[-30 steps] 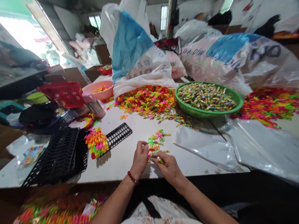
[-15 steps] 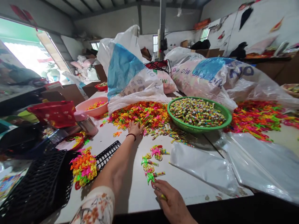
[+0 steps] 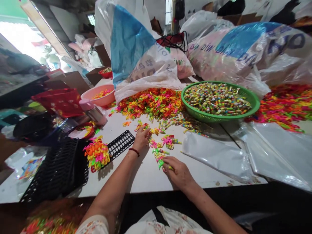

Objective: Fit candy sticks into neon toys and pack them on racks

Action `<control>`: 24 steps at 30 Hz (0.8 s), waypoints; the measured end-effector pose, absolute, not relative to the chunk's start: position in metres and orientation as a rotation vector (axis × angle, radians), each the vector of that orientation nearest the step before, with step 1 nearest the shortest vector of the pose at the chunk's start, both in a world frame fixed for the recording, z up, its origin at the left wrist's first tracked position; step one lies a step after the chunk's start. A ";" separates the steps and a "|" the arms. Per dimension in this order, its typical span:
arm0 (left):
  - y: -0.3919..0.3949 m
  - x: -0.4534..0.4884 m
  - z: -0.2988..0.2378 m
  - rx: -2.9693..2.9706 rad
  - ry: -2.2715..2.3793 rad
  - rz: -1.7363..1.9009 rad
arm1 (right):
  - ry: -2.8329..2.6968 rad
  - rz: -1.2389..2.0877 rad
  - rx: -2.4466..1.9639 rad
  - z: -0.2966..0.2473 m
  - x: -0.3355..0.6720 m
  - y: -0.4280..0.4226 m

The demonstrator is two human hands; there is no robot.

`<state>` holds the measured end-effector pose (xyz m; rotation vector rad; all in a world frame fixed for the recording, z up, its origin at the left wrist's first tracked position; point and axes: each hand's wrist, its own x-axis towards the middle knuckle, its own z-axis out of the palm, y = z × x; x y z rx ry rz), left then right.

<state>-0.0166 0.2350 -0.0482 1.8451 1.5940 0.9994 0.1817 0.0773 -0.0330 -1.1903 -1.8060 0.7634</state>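
Note:
My left hand (image 3: 141,140), with a beaded bracelet, is over the white table, its fingers curled down on small colourful plastic pieces (image 3: 140,124) in front of the main pile (image 3: 156,100). What lies under its fingertips is partly hidden. Nearer me, my right hand (image 3: 179,171) is closed, with the yellow end of a small tube (image 3: 171,168) showing between its fingers. Its fingertips touch the end of a short row of plastic pieces and printed tubes (image 3: 159,151). More loose printed tubes (image 3: 179,121) are scattered beyond the row.
A green basket (image 3: 254,105) full of printed tubes stands right of the pile. Clear plastic bags (image 3: 216,156) lie at the right. At left are a black tray (image 3: 122,143) with stacked colourful pieces (image 3: 97,154), black baskets (image 3: 58,172), a flask (image 3: 96,113) and a pink bowl (image 3: 107,99).
My left hand has drawn back from the pile toward me, and loose plastic pieces now lie around its fingers. My right hand stays at the row's near end. The view has tilted down.

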 end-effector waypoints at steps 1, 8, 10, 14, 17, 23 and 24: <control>0.233 -0.021 -0.047 1.810 1.534 1.077 | -1.820 0.755 -1.199 -0.032 0.180 0.079; 0.223 -0.037 -0.025 1.363 1.467 1.581 | -1.994 0.621 -1.388 -0.020 0.172 0.103; 0.216 -0.039 -0.019 1.212 1.468 1.657 | -2.101 0.537 -1.450 -0.013 0.165 0.120; 0.194 -0.043 -0.011 0.754 1.289 1.642 | -2.404 0.264 -1.505 -0.004 0.136 0.165; 0.171 -0.048 -0.006 0.503 1.114 1.560 | -2.612 0.121 -1.398 -0.009 0.110 0.198; 0.124 -0.061 0.007 0.366 0.975 1.473 | -2.672 0.140 -1.303 -0.029 0.086 0.222; 0.119 -0.063 0.007 0.375 0.976 1.472 | -2.671 0.139 -1.289 -0.031 0.087 0.220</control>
